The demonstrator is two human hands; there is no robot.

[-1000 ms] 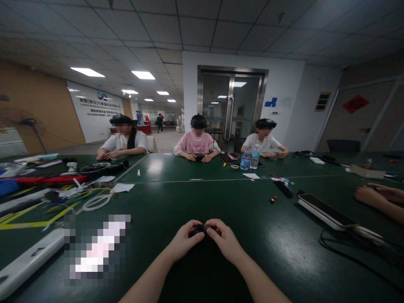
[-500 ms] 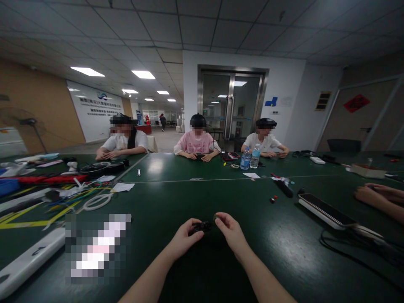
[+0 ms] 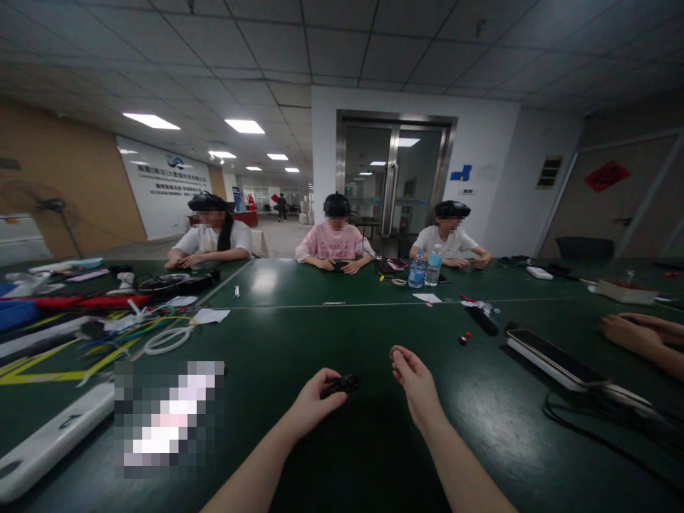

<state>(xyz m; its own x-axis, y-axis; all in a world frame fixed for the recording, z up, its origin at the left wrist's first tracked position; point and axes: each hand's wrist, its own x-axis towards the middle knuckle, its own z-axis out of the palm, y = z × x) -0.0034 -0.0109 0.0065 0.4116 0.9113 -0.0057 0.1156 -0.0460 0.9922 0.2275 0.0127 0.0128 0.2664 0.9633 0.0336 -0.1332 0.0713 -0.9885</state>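
Observation:
A small bundle of black cable (image 3: pixel 345 384) is pinched between the thumb and fingers of my left hand (image 3: pixel 315 402), just above the green table (image 3: pixel 342 456). To its right, and apart from it, my right hand (image 3: pixel 414 377) is closed in a pinch, thumb against fingertips. Something small and dark seems to be at those fingertips, but it is too small to make out.
White power strip (image 3: pixel 53 438) at left, beside a pixelated object. Coiled white cable (image 3: pixel 168 340) and wires lie beyond. At right are a phone on a white box (image 3: pixel 556 360), black cables and another person's hands (image 3: pixel 641 331). Water bottles (image 3: pixel 425 267) and three seated people are opposite.
My right hand has moved away from the cable bundle, to the right and slightly forward. My left hand stays nearly in place with the bundle.

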